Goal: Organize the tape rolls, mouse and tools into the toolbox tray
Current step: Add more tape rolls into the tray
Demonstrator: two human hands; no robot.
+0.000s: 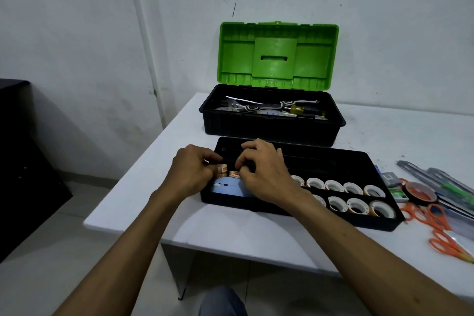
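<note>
Left hand [193,170]: its fingers pinched a small tape roll [222,170].
Right hand [261,172]: its fingers pinched a second roll [234,175].
Good way: I thought both should sit snug, just beyond the mouse [228,188], inside the tray [223,201].

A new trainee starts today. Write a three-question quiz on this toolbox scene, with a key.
1. True or false: the toolbox lid is closed.
2. Where do the orange scissors lie? A: in the tray. B: on the table, right of the tray. C: inside the toolbox.
3. What do the fingers of the left hand and the right hand each pinch?
Key: 1 false; 2 B; 3 a small tape roll.
</note>
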